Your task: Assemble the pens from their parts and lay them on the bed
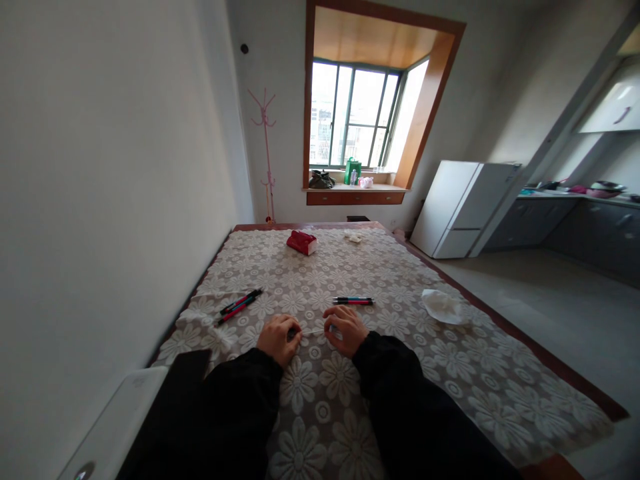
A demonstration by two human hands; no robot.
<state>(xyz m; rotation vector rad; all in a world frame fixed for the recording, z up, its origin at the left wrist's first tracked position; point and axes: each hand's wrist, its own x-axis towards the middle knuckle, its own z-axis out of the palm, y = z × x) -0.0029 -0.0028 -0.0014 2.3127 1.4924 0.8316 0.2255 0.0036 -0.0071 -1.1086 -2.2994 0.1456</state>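
Observation:
Both hands are over the flower-patterned tablecloth (pixel 300 437), close to each other. A thin pale strand (pixel 313 332) runs taut between them. My left hand (pixel 278 339) pinches its left end between thumb and fingers. At the other end, my right hand (pixel 347 328) has its fingers curled round the strand. What kind of strand it is, I cannot make out. Just beyond my right hand lie a few pens (pixel 353 301) side by side. Up and to the left of my left hand is another group of pens (pixel 239 307), lying slanted.
Farther up the table are a red tissue pack (pixel 301 243) and a small pale item (pixel 353 238). A crumpled white sheet (pixel 443 307) lies to the right. A white wall (pixel 125 167) borders the left side. At lower left is a white object (pixel 120 420) beside a black one.

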